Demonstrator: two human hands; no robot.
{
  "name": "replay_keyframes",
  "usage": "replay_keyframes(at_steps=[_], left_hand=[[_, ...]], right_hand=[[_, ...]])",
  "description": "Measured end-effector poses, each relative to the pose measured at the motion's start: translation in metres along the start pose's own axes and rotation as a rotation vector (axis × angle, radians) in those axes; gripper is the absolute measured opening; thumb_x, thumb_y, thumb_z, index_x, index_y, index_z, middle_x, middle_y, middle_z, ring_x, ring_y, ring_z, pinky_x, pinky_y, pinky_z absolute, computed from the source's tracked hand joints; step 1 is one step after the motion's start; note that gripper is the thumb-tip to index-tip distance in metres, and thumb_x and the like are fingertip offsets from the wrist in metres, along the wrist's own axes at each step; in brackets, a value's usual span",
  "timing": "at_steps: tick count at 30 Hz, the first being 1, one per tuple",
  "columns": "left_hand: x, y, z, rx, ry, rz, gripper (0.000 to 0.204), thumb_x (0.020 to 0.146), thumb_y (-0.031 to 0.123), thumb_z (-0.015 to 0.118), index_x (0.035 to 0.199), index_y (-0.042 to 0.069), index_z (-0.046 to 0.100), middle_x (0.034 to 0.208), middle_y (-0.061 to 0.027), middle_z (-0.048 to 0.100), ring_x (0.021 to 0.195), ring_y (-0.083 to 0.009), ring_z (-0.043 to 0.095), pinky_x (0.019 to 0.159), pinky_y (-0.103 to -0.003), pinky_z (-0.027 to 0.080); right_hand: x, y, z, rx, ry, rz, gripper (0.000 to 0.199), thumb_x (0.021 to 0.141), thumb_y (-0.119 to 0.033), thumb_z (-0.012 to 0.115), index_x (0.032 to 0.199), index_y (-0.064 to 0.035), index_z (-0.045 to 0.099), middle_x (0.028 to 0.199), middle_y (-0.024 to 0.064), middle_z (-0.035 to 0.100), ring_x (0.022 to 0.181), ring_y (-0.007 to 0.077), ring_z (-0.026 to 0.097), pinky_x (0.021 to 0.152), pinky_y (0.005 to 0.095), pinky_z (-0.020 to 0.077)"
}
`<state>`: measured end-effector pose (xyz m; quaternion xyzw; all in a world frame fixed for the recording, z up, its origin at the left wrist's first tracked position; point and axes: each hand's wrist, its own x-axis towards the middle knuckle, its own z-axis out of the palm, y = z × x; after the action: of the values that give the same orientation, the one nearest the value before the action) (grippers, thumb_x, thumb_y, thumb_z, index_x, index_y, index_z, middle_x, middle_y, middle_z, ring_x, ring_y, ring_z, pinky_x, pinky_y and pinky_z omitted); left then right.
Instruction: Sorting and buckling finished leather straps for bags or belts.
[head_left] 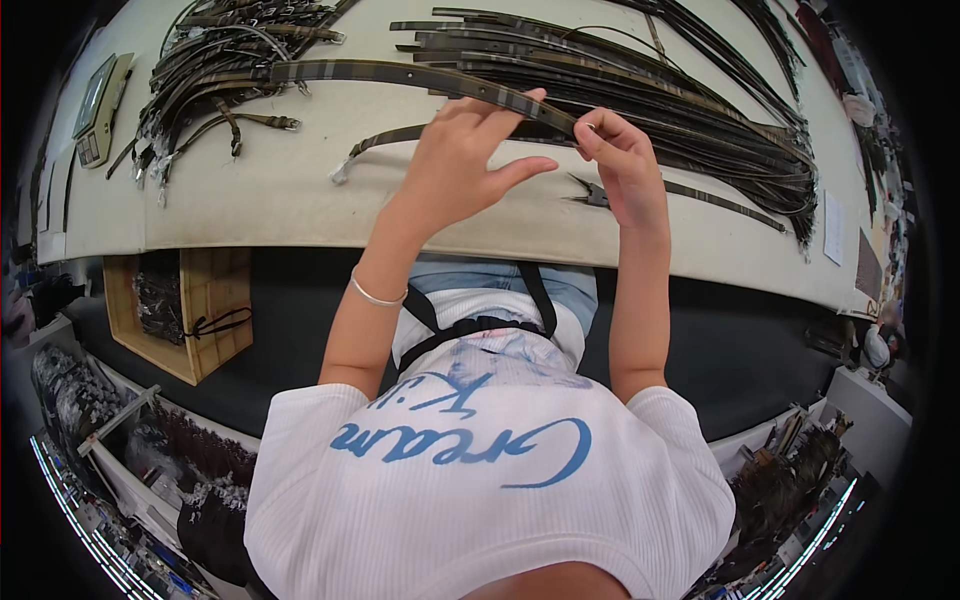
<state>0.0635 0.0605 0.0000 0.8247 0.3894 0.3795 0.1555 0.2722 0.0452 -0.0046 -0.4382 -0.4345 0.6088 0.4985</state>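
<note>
The right hand [630,165] pinched a strap [440,78] above the table [280,222]; the left hand [460,165] was open.
The right thumb and forefinger closed on it; the left thumb stood wide, fingers seemingly under the strap without gripping. Good handling probably called for a light pinch and flat support from below, so it neither twisted nor snagged. Beyond lay a long bundle [640,100] and, farther left, buckled straps [215,75].
</note>
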Motion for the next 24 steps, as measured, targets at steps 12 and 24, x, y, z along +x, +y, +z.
replay_keyframes(at_steps=[12,24], left_hand=[[-0.009,-0.012,0.032,-0.367,-0.082,-0.109,0.018,0.077,0.015,0.074,0.093,0.007,0.072,0.077,-0.0081,0.067,0.066,-0.0258,0.061,0.059,-0.033,0.047],[-0.015,-0.019,0.043,-0.377,0.004,0.012,0.020,0.074,0.009,0.074,0.092,0.005,0.069,0.085,-0.0096,0.066,0.075,-0.0301,0.064,0.063,-0.036,0.051]], right_hand=[[-0.009,-0.016,0.031,-0.785,-0.006,-0.459,0.047,0.086,-0.011,0.061,0.131,-0.0041,0.049,0.128,0.0110,0.057,0.117,0.0251,0.054,0.105,0.0356,0.0346],[-0.001,-0.032,0.092,-0.450,-0.054,-0.593,0.019,0.083,-0.016,0.070,0.096,-0.0014,0.068,0.080,0.0100,0.060,0.073,0.0192,0.057,0.066,0.0288,0.0455]])
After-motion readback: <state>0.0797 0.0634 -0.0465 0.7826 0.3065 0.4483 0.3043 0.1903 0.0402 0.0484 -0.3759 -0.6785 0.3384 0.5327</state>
